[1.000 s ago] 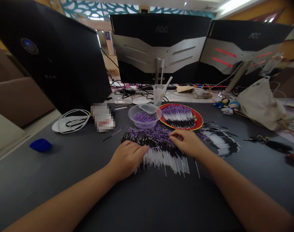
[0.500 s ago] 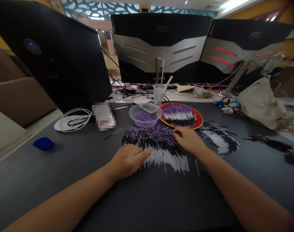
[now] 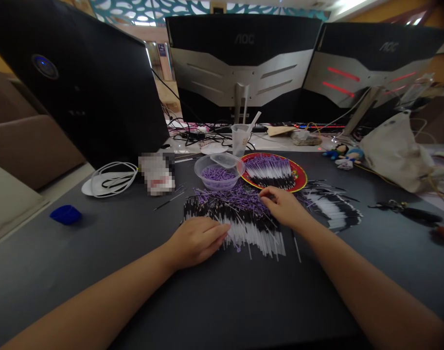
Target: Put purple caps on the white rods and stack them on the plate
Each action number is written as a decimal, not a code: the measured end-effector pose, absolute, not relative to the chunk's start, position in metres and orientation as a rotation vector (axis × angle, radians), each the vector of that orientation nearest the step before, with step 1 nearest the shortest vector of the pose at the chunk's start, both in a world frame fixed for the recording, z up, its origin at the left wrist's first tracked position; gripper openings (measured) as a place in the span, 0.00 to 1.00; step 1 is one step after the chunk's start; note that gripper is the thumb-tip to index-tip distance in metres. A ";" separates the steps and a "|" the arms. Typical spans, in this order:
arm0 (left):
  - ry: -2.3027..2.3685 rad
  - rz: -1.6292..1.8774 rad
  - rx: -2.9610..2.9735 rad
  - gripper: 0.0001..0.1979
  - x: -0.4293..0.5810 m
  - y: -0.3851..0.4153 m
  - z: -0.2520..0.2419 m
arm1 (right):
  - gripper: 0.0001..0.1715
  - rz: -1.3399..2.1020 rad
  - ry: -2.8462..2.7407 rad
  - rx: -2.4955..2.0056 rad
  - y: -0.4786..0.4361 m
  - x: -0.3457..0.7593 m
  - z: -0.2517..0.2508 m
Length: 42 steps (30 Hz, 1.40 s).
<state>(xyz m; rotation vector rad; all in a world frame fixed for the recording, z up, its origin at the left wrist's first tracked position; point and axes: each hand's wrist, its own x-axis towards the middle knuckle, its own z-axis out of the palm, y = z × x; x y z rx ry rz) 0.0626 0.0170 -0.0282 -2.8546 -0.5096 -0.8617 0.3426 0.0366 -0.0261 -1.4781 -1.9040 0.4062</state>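
Observation:
A row of pen refills (image 3: 256, 238), pale tubes with black ends, lies across the desk. My left hand (image 3: 198, 243) rests at its left side, thumb and fingers pressed together. A small purple tip (image 3: 238, 249) shows just beyond these fingers, seemingly on a thin refill they pinch. Behind the row is a heap of small purple caps (image 3: 236, 198). My right hand (image 3: 285, 206) is at the heap's right end, thumb and forefinger closed; what they hold is too small to make out. A clear bowl (image 3: 200, 176) contains more purple caps. Purple-ended refills fill a red plate (image 3: 301, 181).
More refills (image 3: 331, 211) lie to the right, beside keys (image 3: 397, 208). A blue cup-like piece (image 3: 65, 215) and a white cable (image 3: 114, 180) are left. A plastic cup (image 3: 239, 141) stands behind the bowl; monitors (image 3: 243, 63) and a black computer case (image 3: 79, 92) rise behind.
The thin purple-ended piece at my left fingertips pointed right before; its purple end now shows lower, nearer me. My right hand has shifted slightly left, still at the purple heap.

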 end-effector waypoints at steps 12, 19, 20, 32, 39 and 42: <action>-0.988 -1.153 -2.890 0.13 0.070 0.010 -0.022 | 0.12 0.515 -1.951 -1.329 0.019 0.317 -0.014; -1.082 -1.239 -2.873 0.09 0.079 0.011 -0.022 | 0.11 0.627 -2.120 -1.087 -0.014 0.275 -0.006; -1.020 -1.223 -2.893 0.08 0.079 0.011 -0.022 | 0.11 0.650 -2.123 -1.089 -0.015 0.273 -0.007; -1.156 -1.100 -2.881 0.08 0.076 0.010 -0.021 | 0.10 0.565 -1.988 -1.200 -0.009 0.280 -0.009; -1.088 -1.128 -2.950 0.08 0.075 0.009 -0.023 | 0.09 0.533 -2.058 -1.098 -0.011 0.283 -0.006; -1.056 -1.164 -2.964 0.07 0.076 0.008 -0.024 | 0.09 0.544 -2.132 -1.095 -0.013 0.281 -0.004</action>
